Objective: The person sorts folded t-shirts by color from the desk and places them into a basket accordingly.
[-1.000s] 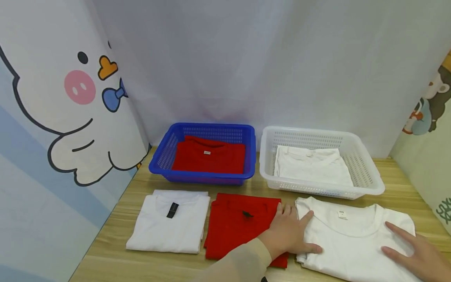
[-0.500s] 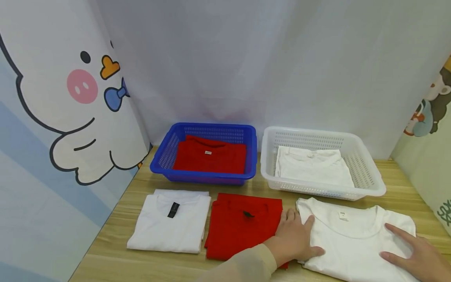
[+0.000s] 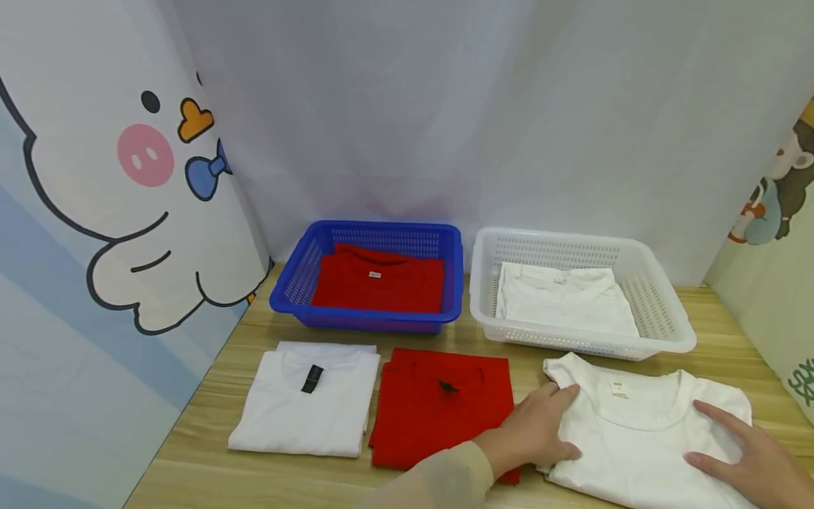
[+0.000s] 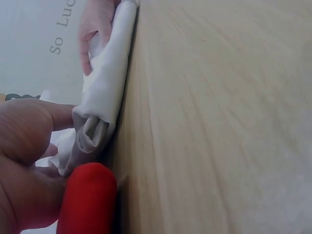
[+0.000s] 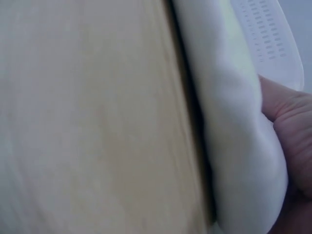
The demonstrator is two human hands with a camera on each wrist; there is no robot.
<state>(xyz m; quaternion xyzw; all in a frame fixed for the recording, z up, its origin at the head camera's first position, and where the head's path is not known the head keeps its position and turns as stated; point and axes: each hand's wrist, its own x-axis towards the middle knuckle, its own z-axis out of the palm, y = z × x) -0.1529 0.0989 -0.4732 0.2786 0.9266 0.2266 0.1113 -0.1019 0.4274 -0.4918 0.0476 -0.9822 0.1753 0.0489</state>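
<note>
White cloth comes first: a black-labelled shirt point(image 3: 305, 420) lies folded on the wooden table point(image 3: 197, 474), label up, perhaps so the collar shows. Behind, a blue basket point(image 3: 362, 319) containing a red garment point(image 3: 397, 286) stands near the curtain point(image 3: 381, 106), perhaps to leave working room. Next lies a red shirt point(image 3: 432, 420), its near right part hidden by a sleeve point(image 3: 439, 477). The left hand point(image 3: 531, 428) bends its fingers round the left edge of the large white shirt point(image 3: 636, 445), thumb on top, apparently keeping the layers together. Behind it, a white basket point(image 3: 572, 339) holds another white garment point(image 3: 562, 304). At the large white shirt's right edge, the right hand point(image 3: 763, 459) rests with index finger and thumb spread on top, seemingly steadying it; whether other fingers grip beneath cannot be told.
</note>
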